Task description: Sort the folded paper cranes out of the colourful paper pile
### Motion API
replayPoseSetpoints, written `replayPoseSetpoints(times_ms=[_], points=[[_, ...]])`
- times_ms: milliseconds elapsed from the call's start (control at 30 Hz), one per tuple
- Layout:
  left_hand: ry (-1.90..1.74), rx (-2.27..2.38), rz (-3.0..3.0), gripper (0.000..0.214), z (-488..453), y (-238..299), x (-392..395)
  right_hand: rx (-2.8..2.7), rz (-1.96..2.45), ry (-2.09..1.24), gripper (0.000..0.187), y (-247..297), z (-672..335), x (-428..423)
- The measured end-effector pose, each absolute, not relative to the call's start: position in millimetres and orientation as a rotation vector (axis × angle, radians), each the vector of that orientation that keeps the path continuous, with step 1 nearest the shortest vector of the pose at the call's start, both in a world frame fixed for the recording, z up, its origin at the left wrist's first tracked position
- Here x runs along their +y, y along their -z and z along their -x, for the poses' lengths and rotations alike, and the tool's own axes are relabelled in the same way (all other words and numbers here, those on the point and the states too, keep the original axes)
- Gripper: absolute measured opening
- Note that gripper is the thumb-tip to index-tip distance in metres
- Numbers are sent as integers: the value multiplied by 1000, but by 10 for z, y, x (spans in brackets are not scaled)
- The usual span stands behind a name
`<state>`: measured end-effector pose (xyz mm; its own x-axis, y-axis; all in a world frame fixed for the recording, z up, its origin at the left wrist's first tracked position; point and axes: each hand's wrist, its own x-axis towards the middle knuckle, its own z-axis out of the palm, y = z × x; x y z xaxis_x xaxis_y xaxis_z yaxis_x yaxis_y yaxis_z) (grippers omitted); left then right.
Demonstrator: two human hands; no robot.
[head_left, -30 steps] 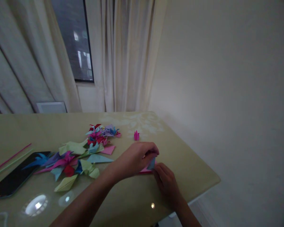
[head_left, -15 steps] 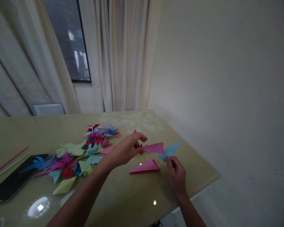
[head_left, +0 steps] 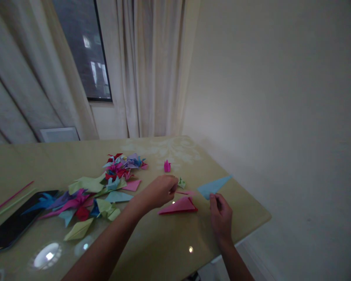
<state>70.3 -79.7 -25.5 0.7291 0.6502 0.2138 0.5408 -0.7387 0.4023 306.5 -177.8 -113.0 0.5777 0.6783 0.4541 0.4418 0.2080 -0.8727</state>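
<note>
In the head view, my right hand [head_left: 221,212] pinches a light blue folded paper [head_left: 215,186] by its lower edge, near the table's right side. The paper points up and to the right. My left hand [head_left: 160,191] is closed above the table, with a pink folded paper [head_left: 187,192] at its fingertips, seen almost edge-on. Just below lies another pink folded paper [head_left: 179,206], flat on the table. A small green folded piece [head_left: 181,182] sits right beside my left knuckles. Farther back stands a small magenta folded piece [head_left: 167,166].
A heap of colourful folded paper pieces [head_left: 117,168] spreads across the table's middle and left. Some lie over a black phone [head_left: 13,224]. Two thin sticks [head_left: 10,199], pink and green, lie at far left. The table [head_left: 245,207] ends near the wall at right.
My left hand has moved down and slightly left, its fingers closing, and the pink paper has dropped away from the blue one. The blue paper has shifted slightly right with my right hand.
</note>
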Motion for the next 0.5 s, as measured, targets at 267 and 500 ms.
replayPoseSetpoints(times_ms=[267, 500], points=[[-173, 910, -2737, 10, -753, 290, -856, -1045, 1431, -219, 42, 1149, -3073, -1779], [-41, 915, -2793, 13, -813, 299, -933, -1085, 1416, -213, 41, 1140, -3061, -1772]])
